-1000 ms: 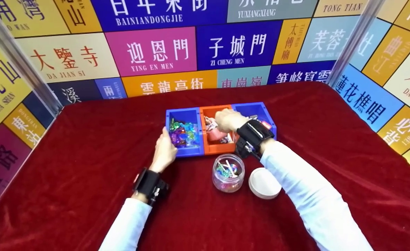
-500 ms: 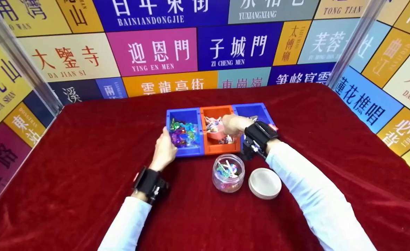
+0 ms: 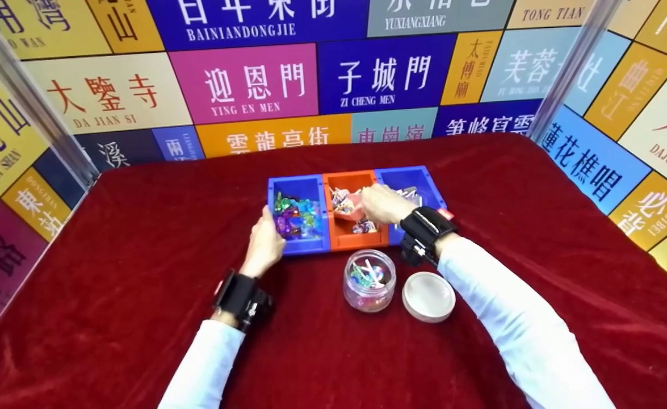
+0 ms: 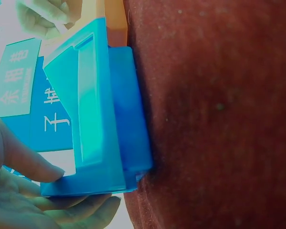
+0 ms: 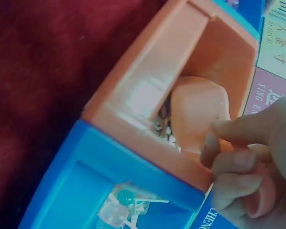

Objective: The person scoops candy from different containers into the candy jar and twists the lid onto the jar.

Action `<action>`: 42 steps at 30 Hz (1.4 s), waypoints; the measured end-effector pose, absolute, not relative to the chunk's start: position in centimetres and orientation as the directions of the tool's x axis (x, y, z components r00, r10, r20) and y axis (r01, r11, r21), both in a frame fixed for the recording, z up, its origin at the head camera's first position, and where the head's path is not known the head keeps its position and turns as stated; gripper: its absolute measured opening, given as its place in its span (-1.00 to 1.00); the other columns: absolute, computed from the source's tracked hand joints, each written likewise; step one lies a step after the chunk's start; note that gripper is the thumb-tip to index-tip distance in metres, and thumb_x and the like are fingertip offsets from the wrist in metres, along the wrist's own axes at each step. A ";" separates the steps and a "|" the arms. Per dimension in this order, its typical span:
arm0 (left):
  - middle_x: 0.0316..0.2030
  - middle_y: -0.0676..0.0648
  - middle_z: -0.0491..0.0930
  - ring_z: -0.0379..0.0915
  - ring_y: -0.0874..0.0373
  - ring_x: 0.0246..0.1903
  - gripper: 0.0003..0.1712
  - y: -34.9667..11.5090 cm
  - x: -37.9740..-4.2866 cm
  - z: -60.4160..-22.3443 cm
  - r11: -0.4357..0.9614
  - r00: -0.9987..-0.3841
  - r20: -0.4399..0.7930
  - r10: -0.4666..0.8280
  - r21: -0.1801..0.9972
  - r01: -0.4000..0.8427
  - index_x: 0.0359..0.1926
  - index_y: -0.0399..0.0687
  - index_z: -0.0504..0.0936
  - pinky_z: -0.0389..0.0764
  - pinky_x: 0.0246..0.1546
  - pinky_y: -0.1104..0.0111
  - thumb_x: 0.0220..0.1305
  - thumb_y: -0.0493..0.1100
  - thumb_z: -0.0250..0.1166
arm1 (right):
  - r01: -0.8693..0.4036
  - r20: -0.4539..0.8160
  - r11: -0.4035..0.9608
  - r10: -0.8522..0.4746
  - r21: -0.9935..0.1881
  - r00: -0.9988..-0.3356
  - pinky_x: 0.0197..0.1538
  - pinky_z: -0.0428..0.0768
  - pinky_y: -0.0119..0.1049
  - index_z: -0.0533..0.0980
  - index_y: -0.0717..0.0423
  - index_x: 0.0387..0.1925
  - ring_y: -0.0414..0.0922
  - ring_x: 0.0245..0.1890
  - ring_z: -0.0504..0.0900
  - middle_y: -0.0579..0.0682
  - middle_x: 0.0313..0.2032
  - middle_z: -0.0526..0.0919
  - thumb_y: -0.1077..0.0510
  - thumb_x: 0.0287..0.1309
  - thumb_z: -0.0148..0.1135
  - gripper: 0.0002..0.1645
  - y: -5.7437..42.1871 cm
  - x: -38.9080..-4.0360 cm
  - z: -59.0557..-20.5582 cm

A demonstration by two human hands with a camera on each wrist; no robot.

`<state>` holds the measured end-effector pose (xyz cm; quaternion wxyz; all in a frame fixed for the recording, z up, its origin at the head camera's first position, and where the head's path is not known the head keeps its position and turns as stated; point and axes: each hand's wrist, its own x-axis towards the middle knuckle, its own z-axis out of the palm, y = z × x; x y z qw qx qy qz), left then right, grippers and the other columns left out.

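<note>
My right hand (image 3: 387, 203) grips the handle of a pink scoop (image 3: 349, 211) inside the orange bin (image 3: 342, 243). Small wrapped candies or lollipops fill the scoop's bowl, and more lie in the bin below it. In the right wrist view the fingers curl round the handle, and the scoop's underside (image 5: 198, 114) faces the camera. My left hand (image 3: 265, 241) holds the outer side of the left blue bin (image 3: 306, 246), which contains clear coloured pieces. The left wrist view shows the thumb on the blue rim (image 4: 102, 179) and fingers beneath it.
Joined to the orange bin is a right blue bin (image 3: 432, 196) with white-stick items. In front stand an uncapped clear jar (image 3: 369, 300), partly filled with colourful pieces and white sticks, and a white lid (image 3: 428, 298) beside it. Dark red cloth (image 3: 168, 227) covers the table.
My right hand has shifted slightly right and toward me, and the scoop has come up a little, its candies now showing more. My left hand stays at the blue bin.
</note>
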<state>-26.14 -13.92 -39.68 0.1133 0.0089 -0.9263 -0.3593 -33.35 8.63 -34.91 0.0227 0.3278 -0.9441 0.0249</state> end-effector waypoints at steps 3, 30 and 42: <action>-0.14 -0.46 0.43 0.39 -0.29 -0.10 -0.26 -13.9 -26.1 -39.8 0.746 -0.971 0.219 -0.095 0.661 0.076 0.20 -0.50 0.07 0.42 -0.04 0.03 -0.10 -0.54 0.05 | -0.608 0.088 0.792 -0.603 -0.053 -0.793 -0.56 0.53 -0.04 0.44 0.23 -0.62 0.13 -0.55 0.53 0.20 -0.58 0.54 0.34 -0.07 0.05 -0.89 9.1 -33.5 -35.3; -0.13 -0.48 0.43 0.39 -0.30 -0.10 -0.25 -13.8 -26.1 -40.1 0.755 -0.971 0.220 -0.090 0.651 0.077 0.19 -0.52 0.07 0.42 -0.04 0.02 -0.11 -0.53 0.09 | -0.659 0.204 0.699 -0.627 -0.277 -0.752 -0.41 0.49 -0.11 0.48 0.34 -0.30 0.05 -0.48 0.52 0.16 -0.46 0.57 0.23 0.06 0.09 -0.78 11.6 -33.6 -36.3; -0.12 -0.49 0.41 0.38 -0.31 -0.10 -0.24 -13.9 -26.4 -39.9 0.762 -0.970 0.229 -0.081 0.642 0.088 0.20 -0.54 0.05 0.41 -0.02 0.02 -0.11 -0.53 0.09 | -0.616 0.221 0.684 -0.580 -0.392 -0.784 -0.52 0.26 -0.35 0.52 0.34 -0.32 -0.10 -0.55 0.36 0.06 -0.50 0.52 0.22 0.07 0.07 -0.77 12.4 -33.7 -35.8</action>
